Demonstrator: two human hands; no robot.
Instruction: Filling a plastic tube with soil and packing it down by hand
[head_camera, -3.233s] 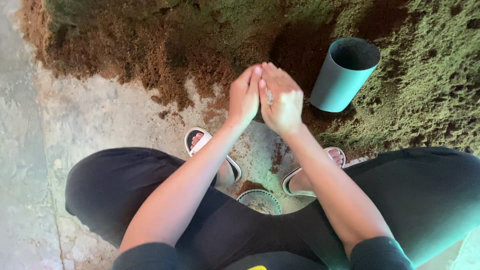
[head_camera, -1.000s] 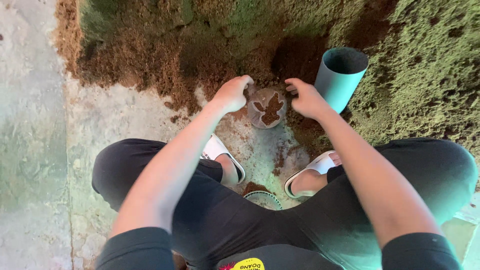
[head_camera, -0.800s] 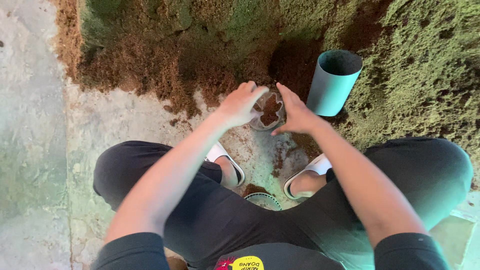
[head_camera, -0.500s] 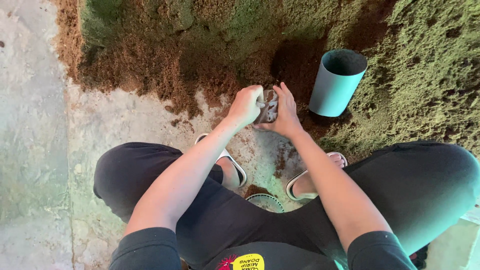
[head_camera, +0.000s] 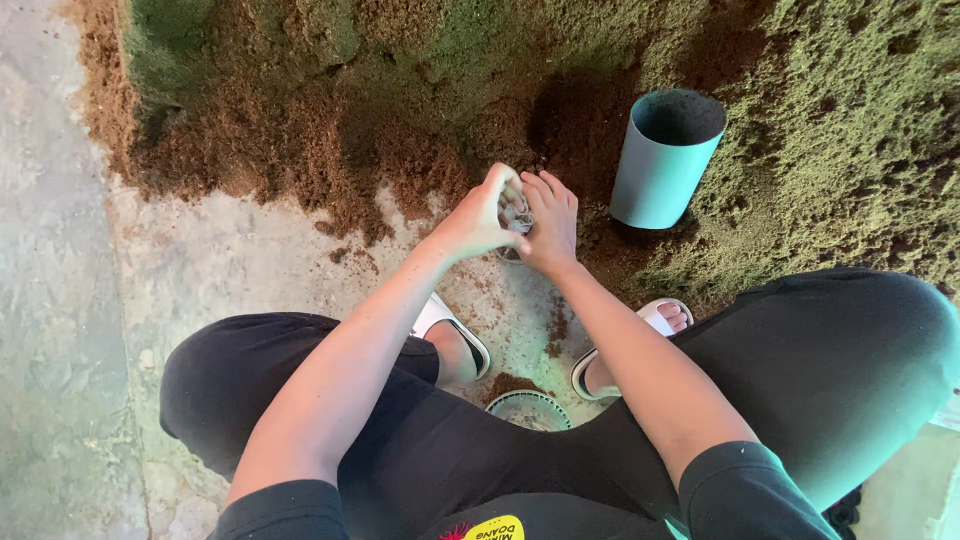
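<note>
Hands closed in tighter: left hand (head_camera: 478, 218) and right hand (head_camera: 548, 222) both clench the small clear plastic soil-filled cup (head_camera: 514, 212) at frame centre, left of the teal plastic cylinder (head_camera: 662, 160), at the brown soil heap (head_camera: 300, 130).

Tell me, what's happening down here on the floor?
A person squats at the edge of a big heap of brown, crumbly soil-like material. The left hand and right hand are closed together around a small clear pot with brown material in it. A teal tube stands in the heap, and a round container sits between the feet.
</note>
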